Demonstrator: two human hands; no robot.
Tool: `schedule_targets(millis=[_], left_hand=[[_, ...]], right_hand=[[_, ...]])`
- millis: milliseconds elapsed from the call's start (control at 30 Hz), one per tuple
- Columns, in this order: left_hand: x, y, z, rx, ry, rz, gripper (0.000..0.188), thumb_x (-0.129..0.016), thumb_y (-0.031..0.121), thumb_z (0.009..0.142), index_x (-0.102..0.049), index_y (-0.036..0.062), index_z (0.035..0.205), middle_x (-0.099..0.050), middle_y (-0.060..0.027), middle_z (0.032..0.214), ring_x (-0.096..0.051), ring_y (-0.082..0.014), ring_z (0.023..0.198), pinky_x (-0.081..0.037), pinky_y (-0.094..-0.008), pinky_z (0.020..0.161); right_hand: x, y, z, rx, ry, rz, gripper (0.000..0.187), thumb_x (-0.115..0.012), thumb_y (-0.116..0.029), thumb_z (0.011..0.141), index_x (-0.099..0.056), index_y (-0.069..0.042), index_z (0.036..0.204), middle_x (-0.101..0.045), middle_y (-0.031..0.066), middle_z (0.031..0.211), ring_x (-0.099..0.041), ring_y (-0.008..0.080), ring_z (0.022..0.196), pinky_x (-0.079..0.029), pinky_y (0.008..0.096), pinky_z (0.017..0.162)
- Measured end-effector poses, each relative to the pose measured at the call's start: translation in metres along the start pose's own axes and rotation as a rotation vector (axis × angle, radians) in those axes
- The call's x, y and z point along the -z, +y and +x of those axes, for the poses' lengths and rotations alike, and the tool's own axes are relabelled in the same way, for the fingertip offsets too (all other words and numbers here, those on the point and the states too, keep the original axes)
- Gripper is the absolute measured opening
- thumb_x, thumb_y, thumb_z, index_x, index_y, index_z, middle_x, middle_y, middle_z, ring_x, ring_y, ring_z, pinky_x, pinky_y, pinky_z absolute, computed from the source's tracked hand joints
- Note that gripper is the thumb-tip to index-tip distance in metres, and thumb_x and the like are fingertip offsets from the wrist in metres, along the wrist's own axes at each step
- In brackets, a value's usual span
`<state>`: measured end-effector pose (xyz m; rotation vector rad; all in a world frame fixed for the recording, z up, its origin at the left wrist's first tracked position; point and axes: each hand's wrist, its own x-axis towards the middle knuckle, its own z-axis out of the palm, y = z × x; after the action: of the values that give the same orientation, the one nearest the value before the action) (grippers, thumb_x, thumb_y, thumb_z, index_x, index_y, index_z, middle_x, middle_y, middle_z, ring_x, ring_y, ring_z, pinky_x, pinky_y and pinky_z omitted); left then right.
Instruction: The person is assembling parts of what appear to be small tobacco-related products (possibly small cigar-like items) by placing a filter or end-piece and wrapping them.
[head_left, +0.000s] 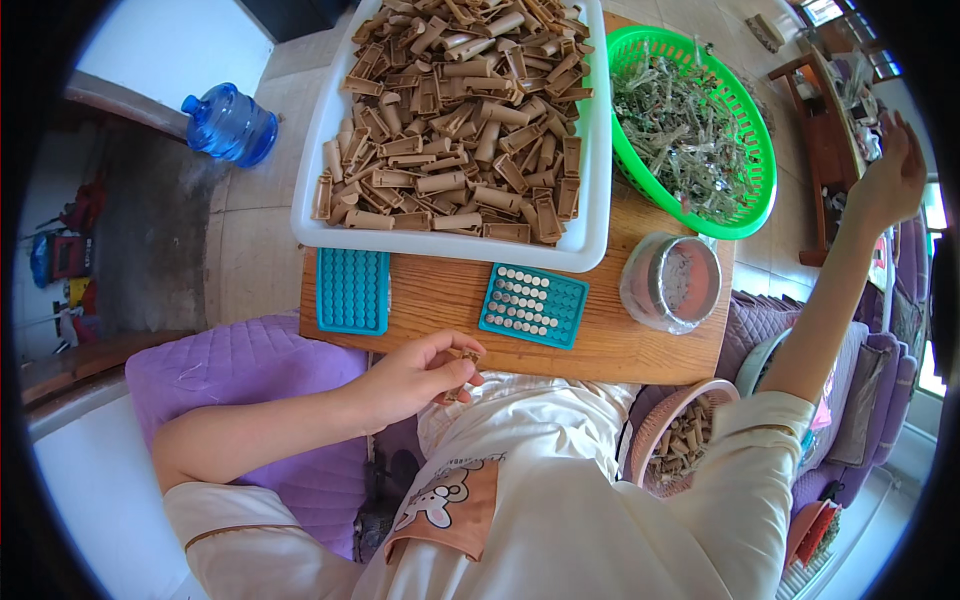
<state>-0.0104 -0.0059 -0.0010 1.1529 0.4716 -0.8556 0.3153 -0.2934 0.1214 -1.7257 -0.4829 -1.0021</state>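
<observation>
My left hand (pixel 428 372) is closed in a pinch at the near edge of the wooden table, above my lap. Between its fingertips is a small brownish piece (pixel 468 358), mostly covered by the fingers. My right hand (pixel 893 172) is raised far out to the right, away from the table, with its fingers stretched upward and nothing visible in them. Just beyond my left hand lies a teal tray (pixel 568 312) partly filled with rows of small silvery discs. Another teal tray (pixel 352 290) with round pockets lies to its left.
A white bin (pixel 450 243) heaped with brown plastic shells fills the table's far side. Right of it stand a green basket (pixel 770 190) of clear plastic scraps and a plastic-lined round tub (pixel 672 282). A pink basket (pixel 640 450) of brown pieces sits low beside my right side.
</observation>
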Motion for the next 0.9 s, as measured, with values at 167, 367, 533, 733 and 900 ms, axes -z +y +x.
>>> schedule_targets(millis=[167,367,533,733,900], left_hand=[[0.001,0.001,0.003,-0.022,0.003,-0.021,0.024,-0.045,0.020,0.087,-0.044,0.0053,0.106,-0.055,-0.0045,0.091,-0.050,-0.0066,0.075,-0.040,-0.0199,0.063],[0.000,-0.003,-0.002,-0.022,-0.004,-0.026,0.025,-0.045,0.019,0.086,-0.044,0.0038,0.106,-0.054,-0.0058,0.091,-0.049,-0.0071,0.074,-0.040,-0.0197,0.063],[-0.001,0.004,-0.001,-0.073,0.015,-0.055,0.022,-0.044,0.016,0.086,-0.044,0.0027,0.104,-0.054,-0.0062,0.090,-0.050,-0.0084,0.075,-0.042,-0.0220,0.067],[0.002,0.015,-0.011,-0.352,0.069,0.148,0.016,-0.035,0.006,0.084,-0.042,0.0033,0.098,-0.049,-0.0050,0.085,-0.049,-0.0103,0.076,-0.040,-0.0229,0.067],[0.010,0.023,-0.018,-0.391,0.035,0.211,0.018,-0.038,0.015,0.083,-0.043,0.0043,0.097,-0.045,-0.0038,0.080,-0.043,-0.0101,0.068,-0.039,-0.0245,0.065]], right_hand=[[0.002,0.074,-0.087,0.153,-0.715,-0.763,0.015,-0.054,-0.015,0.078,-0.059,-0.007,0.089,-0.059,0.0129,0.083,-0.057,0.0254,0.070,-0.045,0.0317,0.065],[-0.009,0.048,-0.070,-0.282,-0.232,-0.045,0.017,-0.049,-0.012,0.084,-0.054,0.000,0.095,-0.059,0.0082,0.092,-0.058,0.0140,0.081,-0.045,0.0230,0.070],[-0.020,-0.007,-0.065,-0.386,-0.223,0.442,0.023,-0.046,-0.011,0.086,-0.046,0.000,0.106,-0.057,0.0107,0.092,-0.055,0.0143,0.085,-0.043,0.0226,0.075],[-0.037,-0.063,-0.115,-0.545,-0.477,0.974,0.026,-0.048,-0.013,0.085,-0.045,0.001,0.107,-0.058,0.0113,0.088,-0.053,0.0089,0.071,-0.043,0.0201,0.066],[-0.043,-0.095,-0.174,-0.609,-0.733,0.835,0.029,-0.058,-0.016,0.078,-0.049,0.001,0.100,-0.059,0.0094,0.085,-0.055,0.0107,0.068,-0.045,0.0208,0.059]])
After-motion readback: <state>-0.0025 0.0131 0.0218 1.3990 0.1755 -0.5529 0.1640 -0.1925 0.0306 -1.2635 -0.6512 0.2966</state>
